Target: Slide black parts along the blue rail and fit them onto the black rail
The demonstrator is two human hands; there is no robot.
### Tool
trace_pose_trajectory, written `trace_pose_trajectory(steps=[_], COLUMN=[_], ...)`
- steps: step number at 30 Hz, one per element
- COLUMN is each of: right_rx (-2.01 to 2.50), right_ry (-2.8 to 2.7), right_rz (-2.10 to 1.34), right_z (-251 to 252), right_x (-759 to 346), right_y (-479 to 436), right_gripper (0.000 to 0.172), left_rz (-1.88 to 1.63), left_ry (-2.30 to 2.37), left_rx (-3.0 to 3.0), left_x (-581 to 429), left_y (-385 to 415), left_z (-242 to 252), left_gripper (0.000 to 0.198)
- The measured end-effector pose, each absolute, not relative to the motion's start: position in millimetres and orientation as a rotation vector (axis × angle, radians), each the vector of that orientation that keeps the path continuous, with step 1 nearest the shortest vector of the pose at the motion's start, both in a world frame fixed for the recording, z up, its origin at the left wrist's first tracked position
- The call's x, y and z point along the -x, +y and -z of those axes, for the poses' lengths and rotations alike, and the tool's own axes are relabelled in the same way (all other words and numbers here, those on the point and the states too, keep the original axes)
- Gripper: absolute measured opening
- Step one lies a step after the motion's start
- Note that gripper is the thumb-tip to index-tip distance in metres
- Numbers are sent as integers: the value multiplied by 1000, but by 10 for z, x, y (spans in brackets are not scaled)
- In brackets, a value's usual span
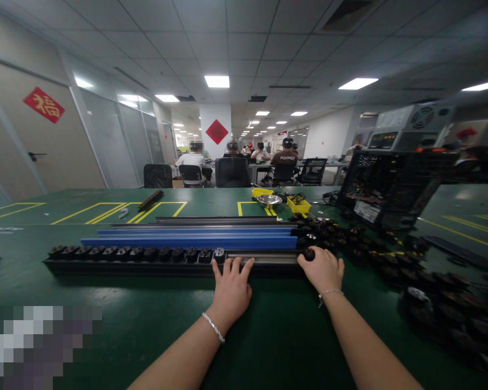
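A long black rail [138, 266] lies crosswise on the green table, its left part filled with a row of black socket-like modules [150, 253]. The row ends at a module with a paler top [218, 252], and to its right the channel shows a bare metallic strip [264, 258]. Fingers spread, my left hand [232, 290] rests on the rail's front edge just right of that row. At the rail's right end my right hand [323, 269] pinches a small black module [309, 253], mostly covered by the fingers. Whether that module sits in the channel I cannot tell.
Blue strips [195, 241] lie behind the rail. Loose black modules [358, 238] are heaped to the right. Farther back stand a metal bowl [269, 200], a yellow bin [299, 205] and an open computer case [390, 184]. People sit at distant desks.
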State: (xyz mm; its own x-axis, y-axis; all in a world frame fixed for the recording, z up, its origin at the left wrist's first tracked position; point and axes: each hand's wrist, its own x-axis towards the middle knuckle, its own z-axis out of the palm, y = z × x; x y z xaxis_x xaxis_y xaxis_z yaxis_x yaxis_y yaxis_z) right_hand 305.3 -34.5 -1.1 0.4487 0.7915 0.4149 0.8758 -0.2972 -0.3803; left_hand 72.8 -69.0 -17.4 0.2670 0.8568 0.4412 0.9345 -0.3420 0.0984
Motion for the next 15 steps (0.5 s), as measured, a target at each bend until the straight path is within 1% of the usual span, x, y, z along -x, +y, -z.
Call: trace_pose_trajectory(steps=[4, 15], right_rx=[2154, 2134], right_ry=[-1384, -1379], right_rz=[187, 167], right_z=[7, 10], right_x=[-3064, -3076], right_y=[-334, -332], right_gripper=[42, 38], left_rz=[628, 611], left_ry=[-1690, -1696], left_rx=[2353, 2351], left_x=[-732, -729], left_y=[-690, -691], left_z=[170, 160], left_gripper=[60, 60])
